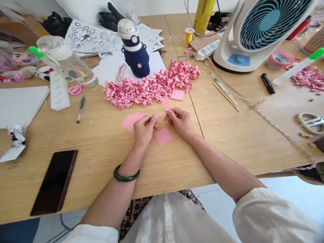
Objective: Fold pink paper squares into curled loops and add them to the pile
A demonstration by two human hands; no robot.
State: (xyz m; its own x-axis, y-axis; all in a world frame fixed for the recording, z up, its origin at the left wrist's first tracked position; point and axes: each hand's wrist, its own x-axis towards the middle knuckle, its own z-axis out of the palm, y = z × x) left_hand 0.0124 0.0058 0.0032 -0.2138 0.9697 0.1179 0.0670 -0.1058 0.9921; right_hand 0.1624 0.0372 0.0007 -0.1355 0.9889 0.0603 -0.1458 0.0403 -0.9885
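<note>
Between my two hands is a narrow strip of pink paper [162, 114], pinched at its left end by my left hand [144, 131]. The fingertips of my right hand [181, 123] close on its other end. Just under my fingers, a pink paper square [163, 136] lies flat on the table. Beside my left hand, a fanned stack of pink paper [131, 120] is partly covered by my fingers. Beyond my hands spreads a long heap of curled pink paper pieces [141, 91], with another pink square [177, 95] at its near edge.
A dark blue bottle [138, 59] stands behind the heap. To the left are a clear bottle [76, 65], a pen [80, 109] and a phone [54, 182]. At right are a fan [235, 62], wooden sticks [226, 96], a marker [267, 83] and scissors [312, 122].
</note>
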